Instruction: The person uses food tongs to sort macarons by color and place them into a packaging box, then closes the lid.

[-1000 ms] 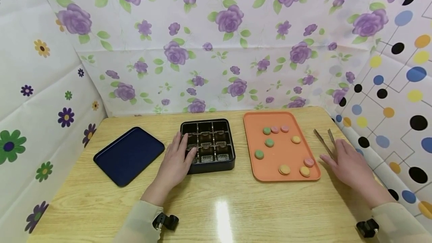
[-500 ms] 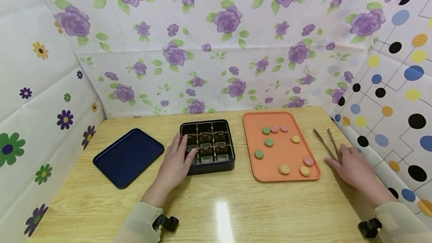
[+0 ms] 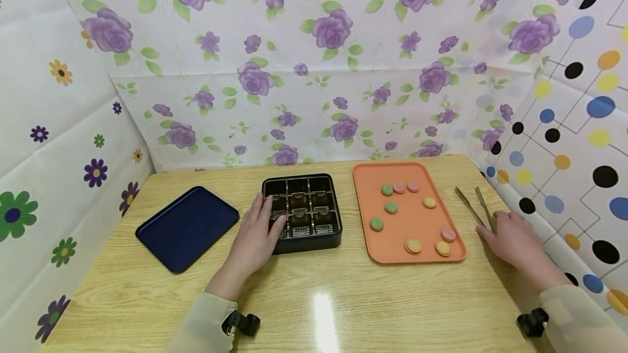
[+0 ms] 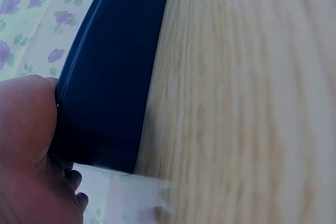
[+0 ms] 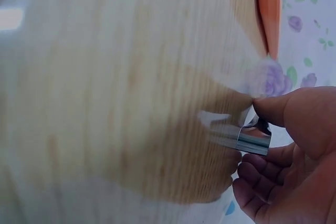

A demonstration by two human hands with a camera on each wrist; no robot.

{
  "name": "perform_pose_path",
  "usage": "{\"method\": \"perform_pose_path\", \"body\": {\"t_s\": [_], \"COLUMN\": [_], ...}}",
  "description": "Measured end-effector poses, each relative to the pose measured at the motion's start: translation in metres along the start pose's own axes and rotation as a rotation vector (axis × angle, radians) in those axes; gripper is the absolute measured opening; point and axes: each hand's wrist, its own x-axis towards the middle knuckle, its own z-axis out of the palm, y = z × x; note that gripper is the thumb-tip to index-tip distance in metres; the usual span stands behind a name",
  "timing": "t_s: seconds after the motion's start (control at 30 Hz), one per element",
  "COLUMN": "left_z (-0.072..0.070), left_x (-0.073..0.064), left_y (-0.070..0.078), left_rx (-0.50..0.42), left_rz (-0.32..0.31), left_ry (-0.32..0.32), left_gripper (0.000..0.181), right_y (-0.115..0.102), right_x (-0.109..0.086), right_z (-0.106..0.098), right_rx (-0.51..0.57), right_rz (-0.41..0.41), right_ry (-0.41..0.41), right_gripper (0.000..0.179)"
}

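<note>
In the head view, my left hand [image 3: 254, 236] rests on the left side of a dark box [image 3: 314, 242] divided into several compartments, its fingers extended along the rim. The box's plain front wall [image 4: 113, 77] fills much of the left wrist view. At the right, my right hand [image 3: 515, 241] pinches metal tongs [image 3: 469, 206] near their joined end. The tongs' arms point away from me and stand apart. Their shiny end [image 5: 254, 141] shows between thumb and fingers in the right wrist view. Nearby, an orange tray [image 3: 397, 249] carries green, pink and yellow macarons [image 3: 413, 245].
A dark blue tray [image 3: 188, 227] lies at an angle on the wooden table [image 3: 279, 298], left of the box. Floral sheeting [image 3: 304, 97] stands along the back edge. Dotted sheeting [image 3: 584, 195] rises close beside my right hand.
My right hand has shifted slightly rightward on the tongs, with its thumb and index finger closer around their joined end. The left hand, the box and the macarons stay in place.
</note>
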Motion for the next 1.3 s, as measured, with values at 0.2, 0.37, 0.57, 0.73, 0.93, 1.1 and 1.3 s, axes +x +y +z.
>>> {"method": "perform_pose_path", "body": {"t_s": [0.2, 0.37, 0.57, 0.73, 0.93, 1.1, 1.3], "left_z": [0.000, 0.001, 0.001, 0.001, 0.003, 0.003, 0.009], "left_x": [-0.001, 0.001, 0.002, 0.001, -0.001, -0.003, -0.004], "left_y": [-0.002, -0.001, -0.001, 0.000, -0.005, -0.008, -0.011], "left_rx": [0.006, 0.002, 0.010, -0.023, -0.110, -0.264, -0.476], "left_rz": [-0.003, 0.007, -0.008, -0.036, -0.088, -0.135, -0.191], "left_ry": [0.006, 0.006, 0.004, 0.012, 0.018, 0.008, 0.022], "left_gripper": [0.079, 0.080, 0.082, 0.088, 0.091, 0.093, 0.088], "right_y": [0.004, 0.006, 0.005, 0.005, 0.003, 0.001, 0.001], "right_x": [0.008, 0.009, 0.011, 0.013, 0.015, 0.016, 0.014], "right_z": [0.001, -0.001, 0.000, 0.001, 0.002, 0.001, -0.005], "right_rx": [0.013, 0.025, 0.024, 0.021, 0.032, 0.038, 0.091], "right_rz": [-0.014, 0.011, 0.026, 0.049, 0.059, 0.065, 0.049], "right_ry": [-0.027, -0.044, -0.047, -0.043, -0.030, -0.020, -0.001], "right_gripper": [0.064, 0.063, 0.057, 0.053, 0.046, 0.043, 0.038]}}
